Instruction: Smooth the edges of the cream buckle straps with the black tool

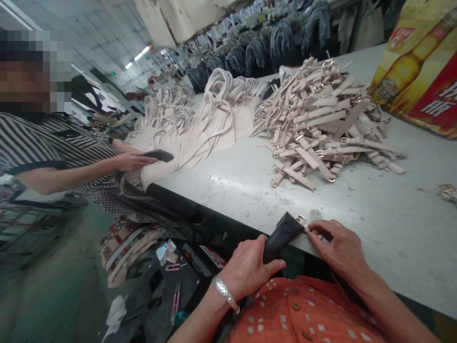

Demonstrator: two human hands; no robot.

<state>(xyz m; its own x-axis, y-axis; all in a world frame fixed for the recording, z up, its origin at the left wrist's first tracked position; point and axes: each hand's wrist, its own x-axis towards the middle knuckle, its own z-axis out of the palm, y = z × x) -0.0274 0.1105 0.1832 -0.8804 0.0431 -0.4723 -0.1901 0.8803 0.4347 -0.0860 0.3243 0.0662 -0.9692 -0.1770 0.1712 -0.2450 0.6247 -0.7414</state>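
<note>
One short pale strap [306,229] with a gold buckle [300,219] is at the table's near edge, just beside the wide end of a black tool [280,240]. The right hand [341,247] is nearly closed, thumb and forefinger pinching the strap below the buckle, the other fingers curled. The left hand [248,267] is wrapped round the tool's body, its thumb lying along the near side. Whether tool and strap touch, I cannot tell. For good work here, I would pinch close to the buckle so the strap cannot twist, hold the tool steady, and keep the right fingertips clear of its end.

Farther off on the table [228,190] lies a heap of similar buckled straps [321,128]; left of it are pale panels with looped handles [214,128]. At far left, a co-worker in a striped top [43,138] holds a dark piece [159,155]. On the far right, a yellow package [403,57] shows a beer bottle and large white Chinese characters on red, partly cut off; its small red label is too blurred to read.
</note>
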